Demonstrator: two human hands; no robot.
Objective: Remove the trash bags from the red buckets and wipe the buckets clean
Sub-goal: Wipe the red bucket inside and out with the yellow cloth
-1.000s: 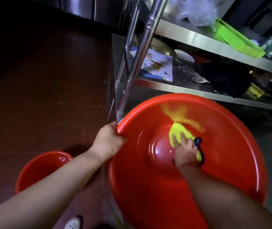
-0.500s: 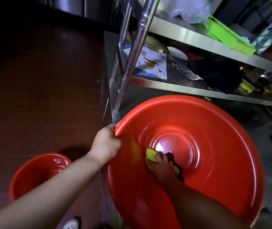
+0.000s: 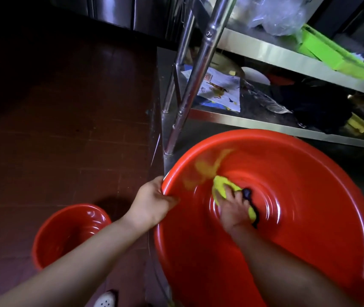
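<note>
A large red bucket (image 3: pixel 309 178) fills the lower right of the head view, its inside facing me with no bag in it. My left hand (image 3: pixel 152 202) grips its left rim. Deep inside, my right hand (image 3: pixel 235 209) presses a yellow cloth (image 3: pixel 219 187) with a black edge against the ribbed bottom. A blurred yellow reflection shows on the bucket's wall above the cloth. A second, smaller red bucket (image 3: pixel 66 231) stands on the floor at lower left, also bagless.
A steel shelf rack (image 3: pixel 201 63) stands right behind the large bucket, its leg close to the rim. On the shelves lie a printed paper (image 3: pixel 221 89), a green tray (image 3: pixel 331 54) and clear plastic bags (image 3: pixel 274 14). Dark red floor tiles (image 3: pixel 66 129) spread to the left. A white shoe (image 3: pixel 105 300) shows at the bottom.
My right hand has swept the cloth across the bucket's bottom, from lower left back up toward the middle. My left hand has kept its grip on the rim.
</note>
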